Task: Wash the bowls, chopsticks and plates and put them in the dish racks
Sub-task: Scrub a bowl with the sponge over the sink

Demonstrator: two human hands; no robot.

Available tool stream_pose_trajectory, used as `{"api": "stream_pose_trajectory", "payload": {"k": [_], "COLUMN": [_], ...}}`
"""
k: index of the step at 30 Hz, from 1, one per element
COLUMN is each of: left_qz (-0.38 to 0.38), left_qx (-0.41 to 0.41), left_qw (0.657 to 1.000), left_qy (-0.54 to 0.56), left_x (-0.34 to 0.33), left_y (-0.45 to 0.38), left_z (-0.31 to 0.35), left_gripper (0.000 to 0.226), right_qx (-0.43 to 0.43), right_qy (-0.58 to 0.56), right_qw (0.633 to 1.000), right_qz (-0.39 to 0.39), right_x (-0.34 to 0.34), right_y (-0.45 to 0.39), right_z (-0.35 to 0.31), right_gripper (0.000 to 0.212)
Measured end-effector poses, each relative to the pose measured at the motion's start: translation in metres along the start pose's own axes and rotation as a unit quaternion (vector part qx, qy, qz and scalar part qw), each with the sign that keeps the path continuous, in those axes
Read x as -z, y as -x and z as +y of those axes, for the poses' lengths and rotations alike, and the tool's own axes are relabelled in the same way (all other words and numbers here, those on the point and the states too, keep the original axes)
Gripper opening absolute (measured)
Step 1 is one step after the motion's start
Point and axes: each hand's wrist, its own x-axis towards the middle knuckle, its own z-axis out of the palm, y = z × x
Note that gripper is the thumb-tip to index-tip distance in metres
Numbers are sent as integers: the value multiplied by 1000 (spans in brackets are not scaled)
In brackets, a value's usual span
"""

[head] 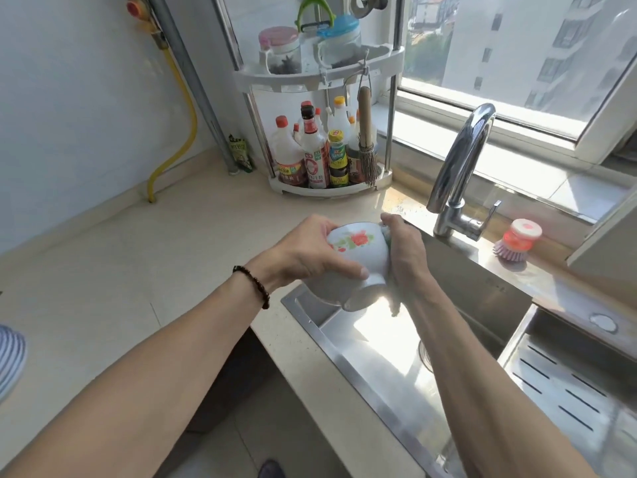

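Note:
A white footed bowl (355, 251) with a red flower pattern is held tilted above the left end of the steel sink (344, 360). My left hand (306, 251) grips it around the side, thumb near the foot. My right hand (406, 251) presses against the bowl's right side, and a bit of greenish cloth or sponge (387, 236) shows between its fingers and the bowl. What lies inside the bowl is hidden.
A chrome faucet (458, 174) stands behind the sink, with a pink dish brush (515, 244) to its right. A white corner rack (324, 108) of sauce bottles sits on the beige counter (138, 270). A slotted steel drain tray (565, 384) fills the sink's right part.

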Motion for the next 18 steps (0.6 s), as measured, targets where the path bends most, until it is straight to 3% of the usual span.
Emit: {"api": "stream_pose_trajectory", "payload": {"k": [3, 6, 10, 14, 15, 18], "left_qz": [94, 153, 123, 196, 188, 133], "left_qx": [-17, -54, -64, -65, -63, -63], "left_qw": [995, 986, 990, 979, 980, 989], "left_qy": [-5, -35, -20, 7, -10, -2], "left_x": [-10, -15, -19, -19, -18, -14], "left_y": [-5, -9, -3, -14, -13, -5], "left_z": [-5, -7, -4, -7, -6, -4], "left_gripper": [23, 21, 29, 22, 21, 27], "right_qx": [50, 117, -15, 89, 91, -8], "right_qy": [63, 120, -84, 122, 113, -73], "right_qw": [996, 985, 996, 989, 989, 997], "right_qz": [-44, -34, -16, -11, -15, -20], "right_x": [-14, -23, -13, -29, -29, -18], "right_y": [7, 16, -2, 9, 8, -9], "right_z": [9, 23, 4, 6, 9, 2], "right_gripper": [38, 51, 25, 50, 51, 33]}}
